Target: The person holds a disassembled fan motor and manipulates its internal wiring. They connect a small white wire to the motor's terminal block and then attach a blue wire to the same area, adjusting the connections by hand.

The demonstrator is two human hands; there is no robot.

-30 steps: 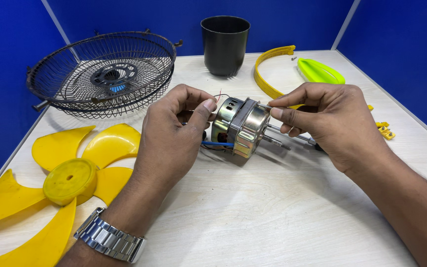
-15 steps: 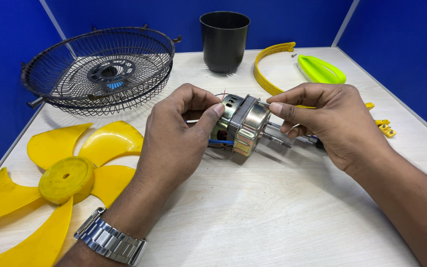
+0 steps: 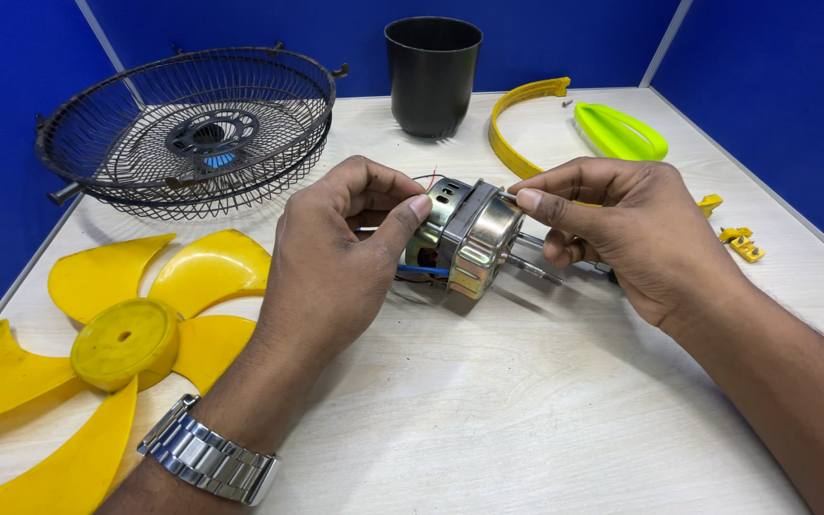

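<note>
A small metal fan motor (image 3: 464, 238) with a steel shaft and red and blue wires lies on its side at the middle of the pale wooden table (image 3: 488, 410). My left hand (image 3: 336, 253), with a steel watch on the wrist, grips the motor's rear end, thumb pressed on the casing. My right hand (image 3: 622, 224) pinches the motor's front rim with thumb and forefinger; its other fingers curl round a thin dark tool by the shaft, mostly hidden.
A yellow fan blade (image 3: 116, 334) lies at the left. A black wire fan guard (image 3: 193, 129) rests at the back left, a black cup (image 3: 433, 72) behind the motor. A yellow curved ring piece (image 3: 512, 119), a green plastic part (image 3: 622, 129) and small yellow clips (image 3: 741, 243) lie right. Blue walls surround the table.
Both hands and the motor stay nearly in place; my right forefinger has settled onto the motor's front rim. The view has shifted slightly.
</note>
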